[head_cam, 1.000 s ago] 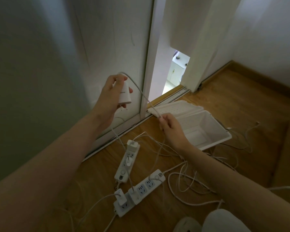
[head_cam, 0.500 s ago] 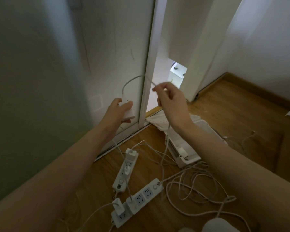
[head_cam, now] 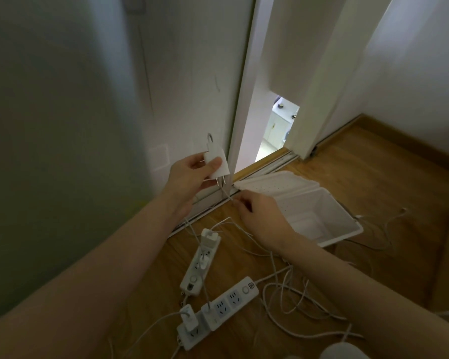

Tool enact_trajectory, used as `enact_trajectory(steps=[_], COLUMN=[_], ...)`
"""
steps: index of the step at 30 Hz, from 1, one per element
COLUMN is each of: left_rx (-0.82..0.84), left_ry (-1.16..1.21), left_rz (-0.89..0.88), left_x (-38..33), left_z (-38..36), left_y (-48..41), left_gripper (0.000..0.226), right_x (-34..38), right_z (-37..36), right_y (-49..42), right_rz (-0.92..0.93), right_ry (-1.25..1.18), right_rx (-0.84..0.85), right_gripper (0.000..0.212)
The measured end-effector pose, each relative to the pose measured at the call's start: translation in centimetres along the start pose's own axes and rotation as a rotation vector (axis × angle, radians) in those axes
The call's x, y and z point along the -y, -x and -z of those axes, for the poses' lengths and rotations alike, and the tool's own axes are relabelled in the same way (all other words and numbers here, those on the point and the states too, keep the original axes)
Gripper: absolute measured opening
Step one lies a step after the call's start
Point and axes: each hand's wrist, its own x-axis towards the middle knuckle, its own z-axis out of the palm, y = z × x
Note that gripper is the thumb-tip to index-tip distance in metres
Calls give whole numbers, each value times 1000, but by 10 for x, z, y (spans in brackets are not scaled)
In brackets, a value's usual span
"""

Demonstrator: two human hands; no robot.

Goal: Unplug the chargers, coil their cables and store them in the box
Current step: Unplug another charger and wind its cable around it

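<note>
Fingers [head_cam: 196, 159] of the left hand [head_cam: 189, 174] are curled round the white charger [head_cam: 224, 167], prongs pointing down, near the wall [head_cam: 166, 73]. The right hand [head_cam: 262, 218] pinches its cable [head_cam: 227, 196] just beside the open white box [head_cam: 332, 211] on the floor [head_cam: 373, 177].

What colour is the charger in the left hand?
White; the charger shows clearest in the head view.

A white door frame [head_cam: 244, 86] stands upright in the pale wall [head_cam: 62, 125]. Just right of the frame, a narrow opening [head_cam: 276, 130] shows a bright room with pale cabinets. Left of the frame sits a blank wall plate [head_cam: 159, 158]. Below the frame spreads the wooden floor [head_cam: 373, 182], where white power strips [head_cam: 196, 270] lie. A wooden baseboard [head_cam: 412, 145] runs well to its right.
</note>
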Motion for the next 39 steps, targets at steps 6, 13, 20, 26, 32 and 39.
enact_trajectory(steps=[6, 13, 20, 26, 32, 39], left_rx=[-73, 158, 485, 636, 588, 358], left_ry=[-190, -952, -1285, -968, -356, 164], left_rz=[-51, -349, -372, -217, -74, 52], left_x=[11, 9, -9, -30, -31, -16], left_z=[5, 1, 8, 21, 21, 8], left_y=[-6, -3, -4, 5, 11, 3], left_gripper=[47, 46, 44, 41, 40, 38], right_x=[11, 10, 19, 0, 1, 7], right_z=[14, 46, 71, 85, 58, 9], right_y=[9, -6, -23, -37, -35, -30], right_rz=[163, 90, 180, 168, 48, -151], right_ry=[105, 237, 386, 222, -249, -506], right_rx=[-64, 90, 92, 0, -38, -8], right_gripper=[24, 33, 35, 31, 24, 27])
